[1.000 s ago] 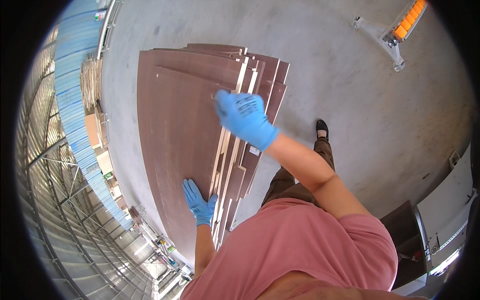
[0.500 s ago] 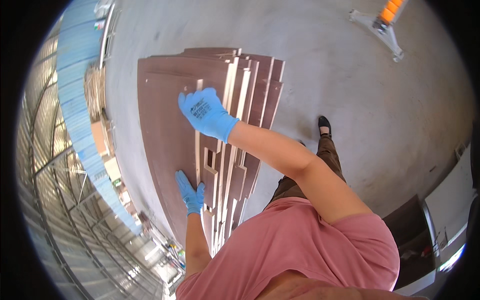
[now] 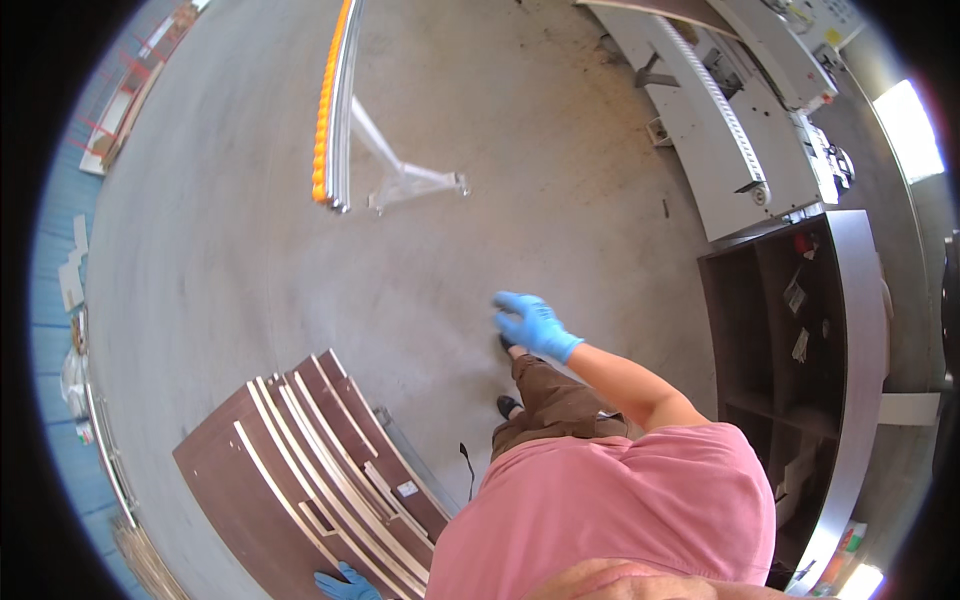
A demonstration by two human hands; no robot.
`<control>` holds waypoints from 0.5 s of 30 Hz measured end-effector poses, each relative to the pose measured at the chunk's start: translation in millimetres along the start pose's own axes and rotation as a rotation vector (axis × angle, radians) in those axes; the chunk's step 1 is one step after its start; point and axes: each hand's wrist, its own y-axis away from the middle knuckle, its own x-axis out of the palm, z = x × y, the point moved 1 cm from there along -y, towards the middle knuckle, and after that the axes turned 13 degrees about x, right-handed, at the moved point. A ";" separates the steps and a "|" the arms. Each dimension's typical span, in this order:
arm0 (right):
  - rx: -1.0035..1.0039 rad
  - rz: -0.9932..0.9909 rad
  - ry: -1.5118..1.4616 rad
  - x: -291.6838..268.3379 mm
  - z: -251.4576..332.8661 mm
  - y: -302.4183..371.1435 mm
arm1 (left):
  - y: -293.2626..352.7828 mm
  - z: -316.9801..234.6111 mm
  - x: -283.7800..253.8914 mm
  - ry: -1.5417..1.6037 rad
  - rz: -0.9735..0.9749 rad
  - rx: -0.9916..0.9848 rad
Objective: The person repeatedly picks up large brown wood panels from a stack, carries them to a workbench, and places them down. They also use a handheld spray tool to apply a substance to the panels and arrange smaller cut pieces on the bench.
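Right hand [image 3: 533,325], withdrawn from the boards [image 3: 262,495], hangs over the floor [image 3: 230,250], fingers parted, apparently empty; left hand [image 3: 346,585], fingers spread, remains at their near edge.

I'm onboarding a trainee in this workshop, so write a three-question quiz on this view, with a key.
1. Which hand is nearest the stack of brown boards?
2. True or false: the right hand is gripping a board.
3. What colour are the rollers on the metal stand?
A) green
B) orange
C) black

Key:
1. The left hand.
2. False; it is held out away from the stack, with no board in it.
3. B.
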 end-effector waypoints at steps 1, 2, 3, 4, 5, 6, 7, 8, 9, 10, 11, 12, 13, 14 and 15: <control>0.074 -0.072 -0.014 -34.4 -22.8 0.1 | 0.3 -5.1 7.6 -0.065 0.006 -0.055; 0.175 -0.099 -0.049 -65.7 -43.7 -2.7 | -2.4 -27.9 15.2 -0.098 -0.323 0.080; 0.223 -0.165 -0.091 -95.0 -62.2 -0.3 | -15.4 -63.8 3.4 -0.048 -0.254 0.109; 0.238 -0.249 -0.105 -117.9 -89.1 -3.6 | -29.5 -111.3 -6.3 0.003 -0.184 0.138; 0.284 -0.288 -0.161 -144.8 -101.6 -2.3 | -35.7 -184.6 -46.2 0.084 -0.227 0.225; 0.291 -0.344 -0.126 -170.0 -107.8 -1.8 | -36.7 -246.0 -84.2 0.156 -0.266 0.301; 0.283 -0.354 -0.168 -190.6 -116.1 -4.4 | -37.3 -289.6 -90.0 0.222 -0.271 0.369; 0.273 -0.363 -0.204 -211.1 -126.3 -8.8 | -34.6 -335.1 -86.0 0.291 -0.275 0.436; 0.245 -0.366 -0.176 -230.9 -139.6 -12.1 | -33.4 -385.9 -94.9 0.366 -0.242 0.491; 0.215 -0.373 -0.147 -253.7 -153.8 -17.4 | -30.1 -436.5 -102.8 0.445 -0.210 0.548; 0.183 -0.378 -0.113 -282.5 -165.9 -27.0 | -24.4 -479.6 -99.5 0.502 -0.130 0.565; 0.113 -0.401 -0.042 -313.9 -176.8 -35.8 | -17.9 -521.4 -95.9 0.555 -0.046 0.586; 0.049 -0.422 0.024 -342.5 -186.9 -41.0 | -11.8 -562.3 -93.9 0.599 0.036 0.608; -0.029 -0.434 0.094 -366.5 -189.8 -42.8 | -2.2 -591.1 -91.1 0.647 0.114 0.613; -0.015 -0.452 0.078 -395.5 -193.3 -43.6 | 0.0 -619.0 -92.1 0.665 0.218 0.644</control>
